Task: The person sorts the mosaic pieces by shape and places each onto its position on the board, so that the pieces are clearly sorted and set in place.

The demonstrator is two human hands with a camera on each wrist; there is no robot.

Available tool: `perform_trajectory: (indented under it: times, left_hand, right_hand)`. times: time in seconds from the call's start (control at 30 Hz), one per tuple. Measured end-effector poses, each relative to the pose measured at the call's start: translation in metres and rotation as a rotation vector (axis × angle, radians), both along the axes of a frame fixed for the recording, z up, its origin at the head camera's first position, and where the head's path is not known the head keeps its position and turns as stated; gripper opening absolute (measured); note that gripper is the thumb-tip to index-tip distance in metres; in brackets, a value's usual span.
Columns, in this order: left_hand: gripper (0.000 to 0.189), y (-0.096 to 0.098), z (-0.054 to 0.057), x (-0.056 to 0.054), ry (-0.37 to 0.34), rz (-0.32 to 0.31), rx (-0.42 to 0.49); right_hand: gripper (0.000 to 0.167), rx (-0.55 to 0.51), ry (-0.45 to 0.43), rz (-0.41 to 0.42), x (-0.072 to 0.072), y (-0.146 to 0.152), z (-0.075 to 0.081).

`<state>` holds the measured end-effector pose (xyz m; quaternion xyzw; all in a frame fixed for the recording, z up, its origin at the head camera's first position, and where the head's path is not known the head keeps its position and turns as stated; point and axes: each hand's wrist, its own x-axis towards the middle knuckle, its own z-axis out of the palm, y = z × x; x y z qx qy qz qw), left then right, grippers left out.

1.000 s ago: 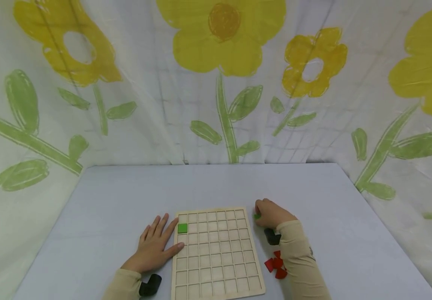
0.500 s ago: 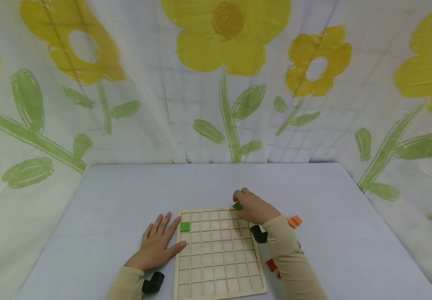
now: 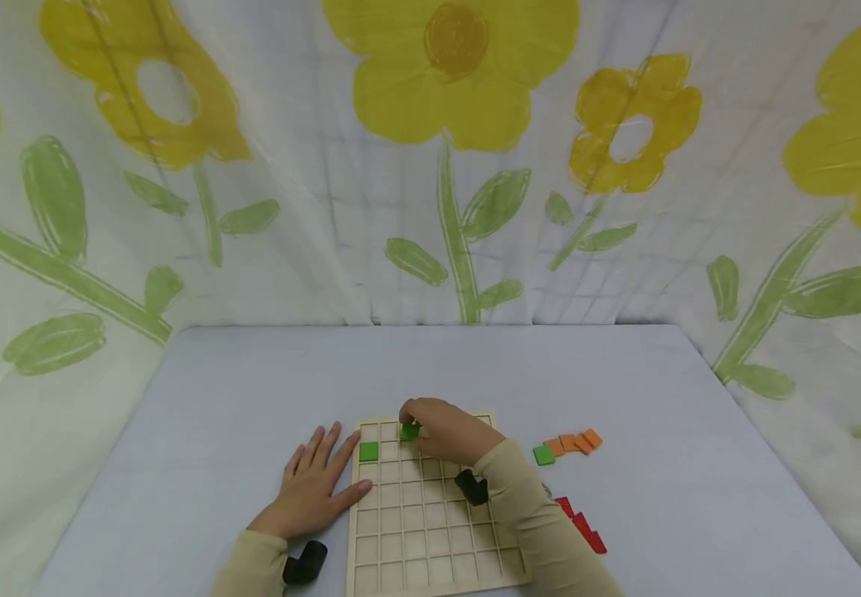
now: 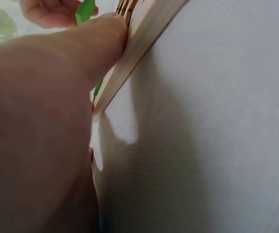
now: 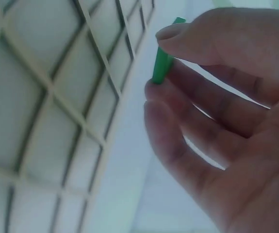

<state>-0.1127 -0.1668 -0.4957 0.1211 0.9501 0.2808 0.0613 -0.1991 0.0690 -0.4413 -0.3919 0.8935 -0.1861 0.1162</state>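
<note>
A wooden grid board lies on the table, with one green square tile in a cell of its leftmost column. My left hand rests at the board's left edge, fingers spread and thumb touching the frame. Over the upper part of the board, my right hand pinches another green tile between thumb and fingertips. That tile is tilted on edge and held apart from the grid in the right wrist view. From the left wrist, the left thumb lies against the board's side.
Right of the board lie a loose green tile and several orange tiles. Nearer the front, several red tiles lie partly beside the right sleeve. A flower-printed curtain hangs behind the white table.
My right hand has moved left from beside the board to above its upper cells, carrying the green tile. The left hand stays in place.
</note>
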Motion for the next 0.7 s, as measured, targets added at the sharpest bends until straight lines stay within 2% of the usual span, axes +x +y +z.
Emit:
perform_trajectory:
  times: [0.13,0.23,0.37,0.47,0.6,0.7]
  left_hand:
    - [0.075,-0.001,0.001,0.0,-0.001,0.0,0.029]
    - [0.074,-0.002,-0.002,0.001,0.029,-0.01,0.056]
    - [0.073,-0.002,-0.005,0.001,0.064,-0.02,0.073]
    - [0.074,-0.002,-0.003,0.001,0.051,-0.014,0.087]
    - [0.075,-0.002,-0.005,0.0,0.042,-0.005,0.06]
    - [0.076,-0.003,-0.01,-0.001,0.051,0.004,0.023]
  right_hand:
    - [0.018,0.027,0.006,0.017,0.002,-0.015,-0.006]
    - [0.016,0.045,0.016,0.03,0.004,-0.022,-0.011]
    - [0.015,0.052,0.073,0.075,0.007,-0.025,-0.016]
    - [0.015,0.051,0.112,0.101,0.009,-0.026,-0.017]
    - [0.017,0.051,0.126,0.106,0.011,-0.027,-0.016]
    - [0.018,0.054,0.129,0.105,0.011,-0.028,-0.015]
